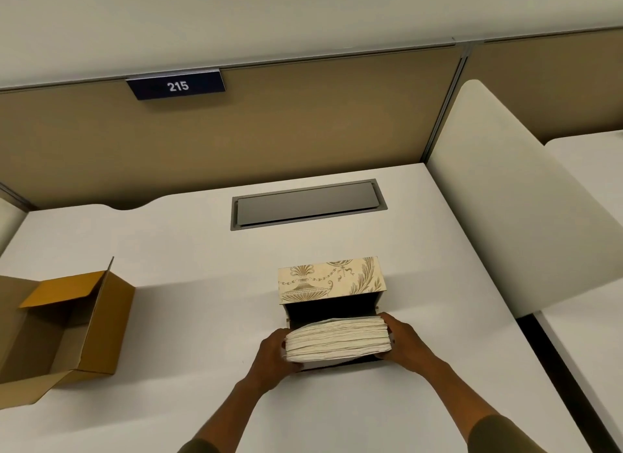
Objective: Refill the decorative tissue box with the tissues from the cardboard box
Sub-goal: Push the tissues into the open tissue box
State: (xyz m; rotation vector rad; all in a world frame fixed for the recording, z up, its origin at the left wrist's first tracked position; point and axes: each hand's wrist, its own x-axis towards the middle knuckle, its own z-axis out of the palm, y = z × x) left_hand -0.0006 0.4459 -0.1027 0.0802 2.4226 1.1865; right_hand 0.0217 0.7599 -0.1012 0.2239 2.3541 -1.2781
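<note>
The decorative tissue box (328, 279), cream with a gold urn and leaf pattern, stands on the white desk with its dark inside open toward me. A thick stack of white tissues (337, 339) sits at that opening, partly over the box's lower edge. My left hand (274, 356) presses on the stack's left end and my right hand (401, 339) on its right end. The brown cardboard box (87, 321) lies at the left with its flaps open and its visible inside empty.
A grey cable hatch (308, 204) is set into the desk (188, 250) behind the tissue box. A tan partition with a "215" sign (177, 86) closes the back. A white divider panel (499, 196) rises at the right edge.
</note>
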